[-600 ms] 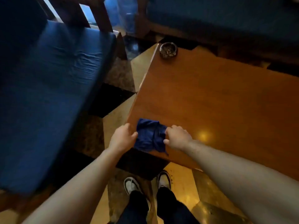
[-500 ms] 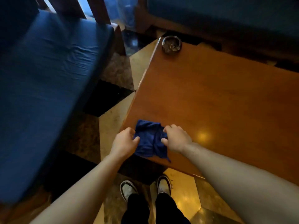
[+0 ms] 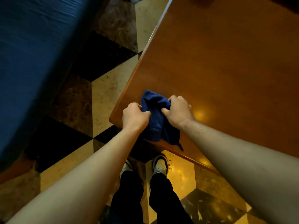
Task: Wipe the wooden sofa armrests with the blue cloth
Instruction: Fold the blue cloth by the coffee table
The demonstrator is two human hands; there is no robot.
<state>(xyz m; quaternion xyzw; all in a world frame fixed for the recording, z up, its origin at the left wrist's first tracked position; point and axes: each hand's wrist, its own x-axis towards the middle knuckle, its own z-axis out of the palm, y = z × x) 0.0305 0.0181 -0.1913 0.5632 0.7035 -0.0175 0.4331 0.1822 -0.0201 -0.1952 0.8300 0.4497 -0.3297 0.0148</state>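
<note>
Both hands are on the blue cloth point(image 3: 157, 117), which sits bunched at the near left corner of the wooden table point(image 3: 226, 65), its lower part draping over the near edge with a loose thread dangling. The left hand point(image 3: 135, 117) pinches the cloth's left side between curled fingers and thumb; the right hand point(image 3: 178, 110) has its fingers curled over the right side, thumb tucked into the folds.

The step in hand looks like gathering the cloth off the table before any wiping starts. To do it well, I would draw the hanging part up into the grip so nothing trails, fold the cloth into a flat pad with a clean face outward, and settle it in one hand so the other is free to steady against the sofa. A pad held flat should follow a wooden armrest better than a loose wad.

No armrest can be made out here. The blue sofa cushion point(image 3: 32, 70) fills the left side, blurred, and only a dim strip of brown shows below it near the patterned tiled floor point(image 3: 106, 88); whether that strip is sofa frame I cannot tell. The table's far side is cut off at the top and right. Both fingertips are buried in cloth, and the light is low and yellow.
</note>
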